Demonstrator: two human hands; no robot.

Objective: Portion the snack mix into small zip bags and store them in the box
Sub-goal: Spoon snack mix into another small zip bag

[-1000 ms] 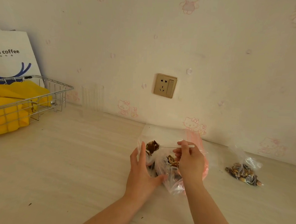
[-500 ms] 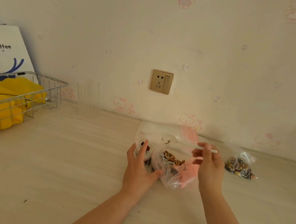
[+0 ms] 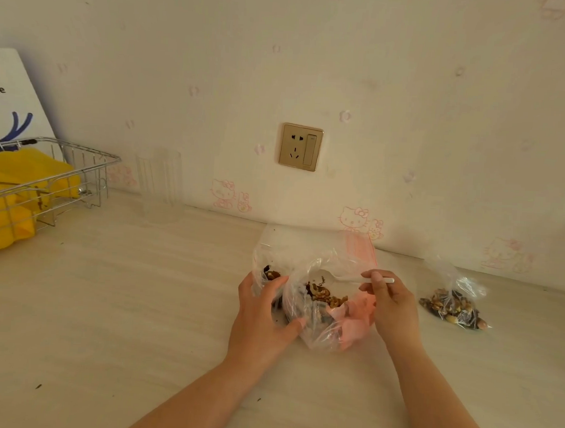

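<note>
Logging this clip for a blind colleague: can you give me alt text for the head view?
A person's right hand holds a white plastic spoon over snack mix in an open clear bag on a pale table, while the left hand steadies a small zip bag beside it. Another filled bag lies to the right, a wire basket far left.

Your two hands are in view, the left hand [image 3: 261,315] and the right hand [image 3: 389,306]. You have one white plastic spoon [image 3: 343,278]. Three clear bags holding snack mix sit on the counter: a small zip bag [image 3: 273,266], a larger bag [image 3: 328,316] and a filled bag [image 3: 452,303] off to the right. There is one wire basket [image 3: 62,174], one paper coffee bag [image 3: 7,97], one clear tumbler [image 3: 159,183] and one wall socket [image 3: 300,147].
</note>
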